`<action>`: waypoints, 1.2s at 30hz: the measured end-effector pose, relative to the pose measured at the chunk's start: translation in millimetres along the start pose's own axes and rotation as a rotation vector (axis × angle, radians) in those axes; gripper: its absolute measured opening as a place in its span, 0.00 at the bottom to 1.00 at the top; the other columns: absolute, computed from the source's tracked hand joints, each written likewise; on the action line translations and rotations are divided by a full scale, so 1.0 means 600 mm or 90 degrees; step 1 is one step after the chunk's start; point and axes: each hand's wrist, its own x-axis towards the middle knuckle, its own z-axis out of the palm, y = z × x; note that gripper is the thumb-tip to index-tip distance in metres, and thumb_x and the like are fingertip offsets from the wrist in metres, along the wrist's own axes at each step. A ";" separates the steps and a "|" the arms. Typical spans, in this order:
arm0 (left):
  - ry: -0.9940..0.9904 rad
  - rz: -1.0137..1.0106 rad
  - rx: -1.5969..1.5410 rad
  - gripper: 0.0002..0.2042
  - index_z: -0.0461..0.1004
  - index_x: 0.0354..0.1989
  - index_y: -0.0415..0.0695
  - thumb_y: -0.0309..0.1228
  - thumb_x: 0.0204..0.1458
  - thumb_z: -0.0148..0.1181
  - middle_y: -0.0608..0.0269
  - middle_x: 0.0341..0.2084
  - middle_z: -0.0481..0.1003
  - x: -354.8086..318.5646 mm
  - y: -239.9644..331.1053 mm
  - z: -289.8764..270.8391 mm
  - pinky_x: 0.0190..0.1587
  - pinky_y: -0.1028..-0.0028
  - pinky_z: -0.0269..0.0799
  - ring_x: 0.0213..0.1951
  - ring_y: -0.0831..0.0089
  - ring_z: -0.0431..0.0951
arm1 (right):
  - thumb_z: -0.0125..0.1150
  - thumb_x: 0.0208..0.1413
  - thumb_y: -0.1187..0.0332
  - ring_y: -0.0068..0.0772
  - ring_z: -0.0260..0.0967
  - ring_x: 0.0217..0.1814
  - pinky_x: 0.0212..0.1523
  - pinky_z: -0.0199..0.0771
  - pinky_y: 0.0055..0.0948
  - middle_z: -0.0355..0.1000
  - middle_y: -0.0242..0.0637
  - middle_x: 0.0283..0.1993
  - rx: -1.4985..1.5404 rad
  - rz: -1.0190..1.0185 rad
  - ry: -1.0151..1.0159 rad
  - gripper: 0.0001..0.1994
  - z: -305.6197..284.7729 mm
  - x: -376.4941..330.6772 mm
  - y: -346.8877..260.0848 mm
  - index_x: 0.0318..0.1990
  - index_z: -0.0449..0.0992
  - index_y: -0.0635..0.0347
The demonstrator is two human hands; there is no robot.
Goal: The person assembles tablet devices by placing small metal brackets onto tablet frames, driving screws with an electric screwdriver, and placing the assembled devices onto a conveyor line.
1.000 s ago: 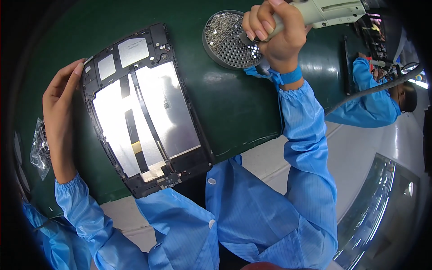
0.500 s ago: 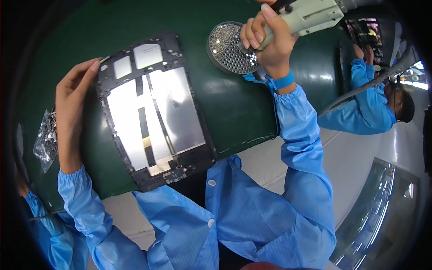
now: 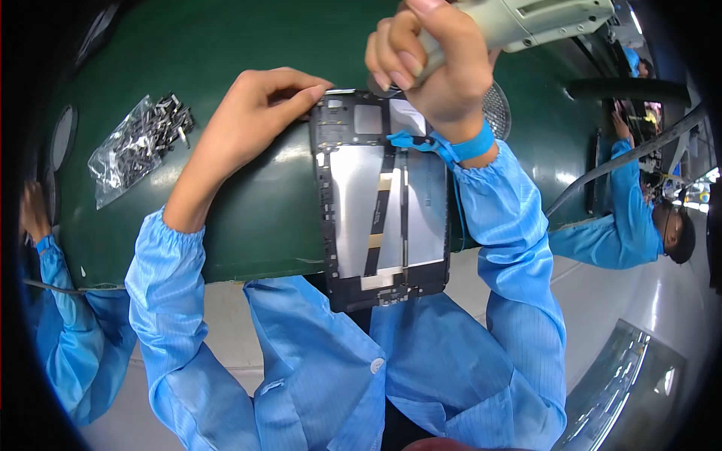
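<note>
Single head-worn fisheye view, straight down, close over green table [image 3: 248, 218].

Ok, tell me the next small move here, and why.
Probably lower the power screwdriver tip onto the top edge of the tablet frame. The right hand holds it just above that edge, and the left hand already steadies the top-left corner.

bright overhead light, sharp centre (fisheye-bent rim)
</note>
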 end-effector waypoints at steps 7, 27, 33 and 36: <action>0.026 -0.011 -0.128 0.11 0.80 0.39 0.31 0.28 0.53 0.61 0.58 0.30 0.80 -0.002 -0.012 -0.005 0.41 0.77 0.75 0.34 0.77 0.78 | 0.49 0.64 0.69 0.23 0.52 0.10 0.15 0.59 0.25 0.55 0.29 0.13 0.002 0.004 -0.019 0.09 0.040 0.017 0.055 0.46 0.69 0.66; -0.031 -0.105 -0.254 0.09 0.78 0.40 0.31 0.25 0.56 0.60 0.60 0.29 0.79 0.000 0.006 -0.016 0.37 0.79 0.72 0.31 0.80 0.75 | 0.43 0.65 0.64 0.23 0.49 0.09 0.13 0.59 0.26 0.53 0.28 0.12 0.372 -0.139 -0.271 0.13 0.001 0.061 0.119 0.45 0.68 0.65; -0.036 -0.103 -0.184 0.09 0.79 0.40 0.31 0.25 0.55 0.60 0.61 0.28 0.79 -0.008 0.013 -0.026 0.36 0.79 0.72 0.30 0.80 0.75 | 0.43 0.67 0.64 0.22 0.48 0.09 0.14 0.59 0.24 0.52 0.27 0.11 -0.043 -0.031 -0.019 0.13 0.062 0.020 0.071 0.46 0.68 0.65; -0.037 -0.109 -0.195 0.09 0.79 0.39 0.31 0.26 0.56 0.60 0.62 0.27 0.79 -0.008 0.010 -0.026 0.36 0.78 0.72 0.30 0.80 0.75 | 0.43 0.68 0.63 0.22 0.48 0.08 0.14 0.59 0.23 0.52 0.27 0.12 -0.091 -0.001 -0.020 0.14 0.070 0.020 0.066 0.48 0.68 0.65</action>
